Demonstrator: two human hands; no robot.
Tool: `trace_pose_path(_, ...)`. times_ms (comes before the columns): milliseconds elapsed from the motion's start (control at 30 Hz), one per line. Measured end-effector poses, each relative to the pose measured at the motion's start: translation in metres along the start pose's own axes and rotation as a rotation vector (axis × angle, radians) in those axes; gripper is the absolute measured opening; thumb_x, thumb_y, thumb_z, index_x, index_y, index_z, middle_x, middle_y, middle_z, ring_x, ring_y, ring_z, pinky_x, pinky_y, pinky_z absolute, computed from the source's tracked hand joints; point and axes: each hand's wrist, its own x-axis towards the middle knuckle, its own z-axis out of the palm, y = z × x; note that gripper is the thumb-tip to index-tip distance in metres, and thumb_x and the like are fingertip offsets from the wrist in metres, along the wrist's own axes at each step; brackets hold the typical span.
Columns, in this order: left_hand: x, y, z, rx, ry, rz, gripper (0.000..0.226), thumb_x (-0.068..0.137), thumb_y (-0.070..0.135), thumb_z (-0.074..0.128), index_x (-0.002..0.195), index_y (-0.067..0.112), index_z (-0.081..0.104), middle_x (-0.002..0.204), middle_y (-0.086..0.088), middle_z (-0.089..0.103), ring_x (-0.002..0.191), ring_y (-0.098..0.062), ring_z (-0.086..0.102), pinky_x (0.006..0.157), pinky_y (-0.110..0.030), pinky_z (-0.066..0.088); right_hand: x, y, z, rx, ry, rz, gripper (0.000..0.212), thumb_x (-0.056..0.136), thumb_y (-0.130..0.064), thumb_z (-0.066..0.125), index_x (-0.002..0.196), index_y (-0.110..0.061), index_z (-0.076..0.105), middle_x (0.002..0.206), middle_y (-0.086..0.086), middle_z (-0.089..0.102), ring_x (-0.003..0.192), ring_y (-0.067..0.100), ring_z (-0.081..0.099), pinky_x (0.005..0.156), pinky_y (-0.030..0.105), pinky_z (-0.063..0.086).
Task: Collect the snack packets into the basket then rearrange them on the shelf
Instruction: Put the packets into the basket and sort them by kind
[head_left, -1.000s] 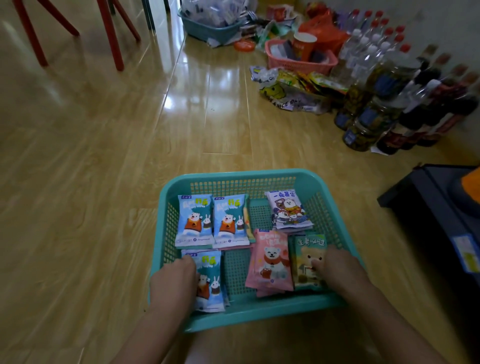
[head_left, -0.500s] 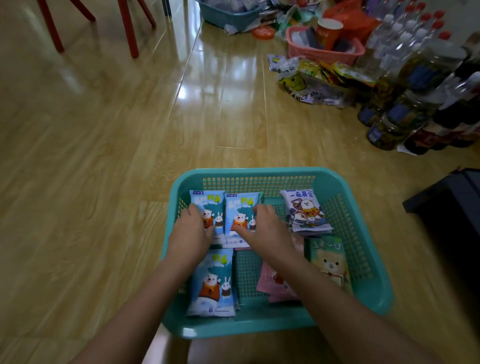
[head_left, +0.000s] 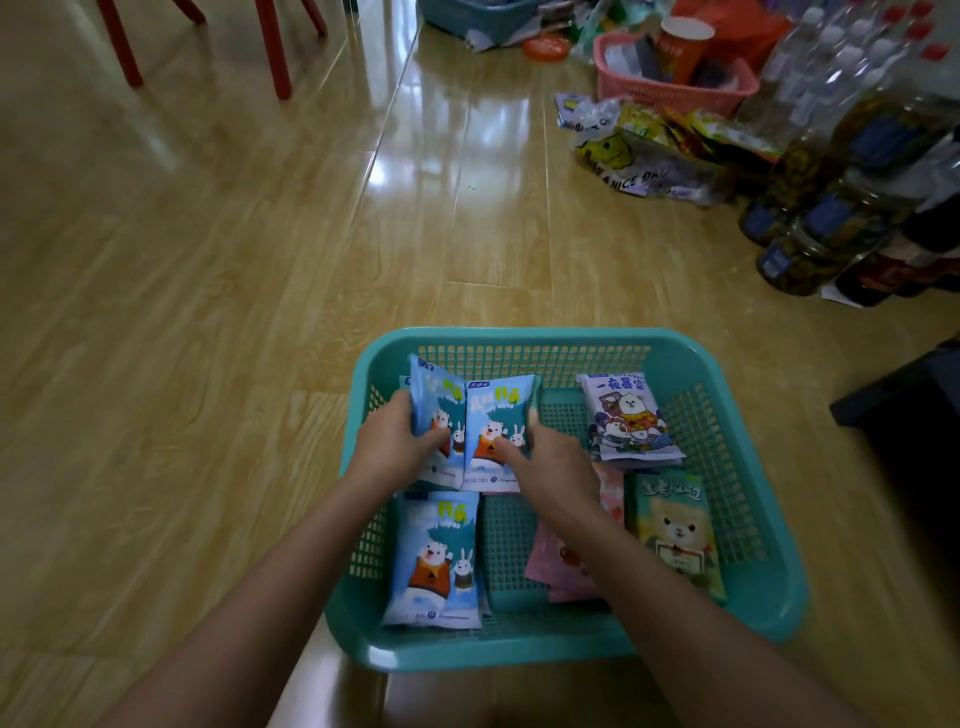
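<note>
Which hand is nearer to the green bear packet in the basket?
Right. The right hand lies just left of the green bear packet and slightly beyond it; the left hand is farther left, by the left wall of the basket.

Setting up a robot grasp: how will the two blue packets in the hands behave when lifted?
The blue packets probably flex: the left one bows where the left hand grips it. Likely light, as the right hand holds one tilted by its edge. Glossy film may slip.

Shiny wooden floor (head_left: 208, 260), teal basket (head_left: 519, 340) sitting on it, pink basket (head_left: 670, 93) farther back, bottles (head_left: 810, 249) at the right, red chair legs (head_left: 272, 52)
</note>
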Motion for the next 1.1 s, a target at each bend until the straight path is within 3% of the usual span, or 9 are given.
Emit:
trace_pose_path(100,-0.016,-0.004,-0.012,-0.243,-0.002,0.002,0.024,0.079,0.023,0.071,0.095,0.007,0.066,0.09,-0.009,0.073,0.083,-0.026,0.068,0.077,-0.045,0.055,-0.006,0.01,-0.014,0.126,0.033,-0.015,0.04,0.092,-0.045,0.049,0.062,-0.02,0.038,0.064,-0.004,0.044,0.064,0.017,0.046,0.049,0.028,0.026)
trace_pose_path(267,-0.063,-0.02,-0.014,-0.418,-0.142,-0.113,0.021,0.073,0.02,0.077,0.09,0.009,0.069,0.078,-0.003,0.073,0.063,-0.011,0.068,0.055,-0.024,0.054,-0.022,0.029,-0.031,0.394,0.07,-0.041,0.044,0.09,-0.038,0.054,0.057,-0.018,0.033,0.057,-0.003,0.031,0.051,0.011,0.029,0.05,0.029,0.019)
trace_pose_path(333,-0.077,-0.031,-0.005,-0.31,-0.151,-0.112,0.02,0.071,0.02,0.079,0.086,0.014,0.067,0.079,-0.001,0.072,0.064,-0.009,0.067,0.061,-0.028,0.056,-0.029,0.03,-0.031,0.432,0.064,-0.048,0.043,0.09,-0.038,0.055,0.058,-0.017,0.036,0.056,-0.003,0.032,0.051,0.012,0.03,0.051,0.029,0.02)
trace_pose_path(433,-0.089,-0.04,0.002,-0.094,-0.156,-0.056,0.023,0.069,0.027,0.079,0.078,0.027,0.058,0.074,0.007,0.065,0.06,0.0,0.059,0.054,-0.011,0.043,-0.039,0.026,-0.03,0.433,0.032,-0.078,0.04,0.09,-0.038,0.055,0.06,-0.014,0.041,0.056,-0.003,0.034,0.051,0.012,0.032,0.05,0.027,0.021)
trace_pose_path(567,-0.097,-0.029,-0.003,0.373,-0.102,0.037,0.037,0.078,0.047,0.065,0.086,0.018,0.045,0.095,-0.004,0.064,0.086,-0.02,0.06,0.06,-0.025,0.036,-0.05,0.017,-0.024,0.368,-0.097,-0.122,0.034,0.09,-0.038,0.054,0.061,-0.024,0.045,0.057,-0.008,0.041,0.052,0.006,0.037,0.051,0.023,0.027)
trace_pose_path(667,-0.103,-0.02,-0.006,0.63,-0.125,0.083,0.036,0.085,0.054,0.052,0.083,0.02,0.04,0.106,-0.007,0.064,0.098,-0.023,0.061,0.066,-0.029,0.035,-0.059,0.013,-0.014,0.343,-0.215,-0.119,0.031,0.091,-0.041,0.052,0.065,-0.026,0.048,0.06,-0.006,0.046,0.054,0.008,0.041,0.053,0.025,0.031)
trace_pose_path(800,-0.106,-0.025,-0.019,0.796,-0.143,0.104,0.026,0.092,0.043,0.043,0.092,0.019,0.055,0.11,-0.005,0.065,0.103,-0.023,0.061,0.072,-0.032,0.043,-0.068,0.01,0.0,0.31,-0.295,-0.13,0.035,0.089,-0.046,0.052,0.065,-0.02,0.051,0.058,-0.001,0.048,0.052,0.009,0.04,0.053,0.031,0.033)
trace_pose_path(933,-0.106,-0.032,-0.046,0.564,0.055,0.099,0.024,0.091,0.038,0.046,0.102,0.022,0.06,0.093,-0.003,0.068,0.092,-0.022,0.063,0.062,-0.029,0.036,-0.076,0.001,0.013,0.213,-0.336,-0.162,0.04,0.09,-0.047,0.05,0.061,-0.021,0.041,0.057,-0.005,0.042,0.051,0.006,0.037,0.053,0.026,0.029)
trace_pose_path(1100,-0.09,-0.026,-0.062,0.274,0.219,0.19,0.017,0.086,0.029,0.06,0.099,0.018,0.063,0.07,0.003,0.061,0.074,-0.023,0.06,0.062,-0.031,0.039,-0.076,-0.005,0.016,-0.159,-0.269,-0.26,0.052,0.088,-0.062,0.04,0.058,-0.019,0.035,0.058,0.0,0.039,0.058,0.02,0.042,0.048,0.026,0.024)
